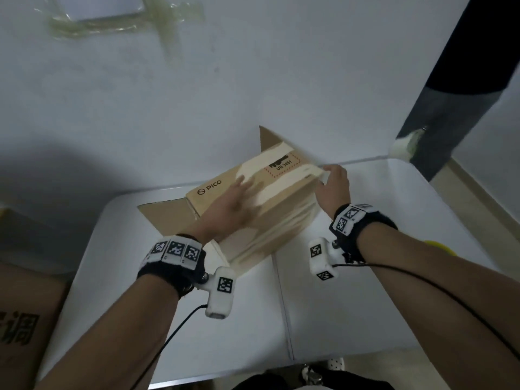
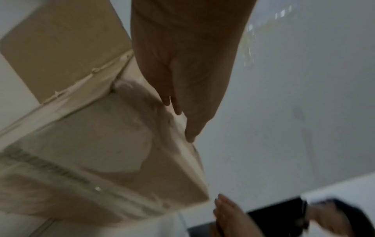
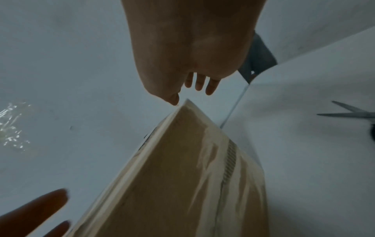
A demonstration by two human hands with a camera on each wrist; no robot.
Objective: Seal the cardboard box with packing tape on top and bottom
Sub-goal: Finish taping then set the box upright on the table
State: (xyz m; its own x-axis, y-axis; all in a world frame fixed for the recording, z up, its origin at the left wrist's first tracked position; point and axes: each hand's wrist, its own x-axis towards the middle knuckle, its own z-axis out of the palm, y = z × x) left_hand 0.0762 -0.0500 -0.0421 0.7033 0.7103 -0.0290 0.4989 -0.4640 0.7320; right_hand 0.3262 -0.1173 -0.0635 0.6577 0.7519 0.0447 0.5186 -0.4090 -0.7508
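The left hand [image 1: 230, 204] is smeared by motion blur over the tan taped cardboard box [image 1: 253, 209], so its finger edges cannot be made out. The right hand [image 1: 333, 184] hides the box's far right corner. Steel scissors [image 3: 351, 113] are cut off by the right edge, handles unseen. A yellow object [image 1: 439, 246] shows only a sliver behind the right forearm. At the near left, a brown carton [image 1: 25, 319] with black printing is cropped.

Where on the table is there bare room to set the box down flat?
The near table, between the forearms and in front of the box, is bare on both sides of the seam. The far right corner, beyond the right hand, is also bare. The right edge is tighter: scissors lie there. The left hand and open flaps crowd the middle.
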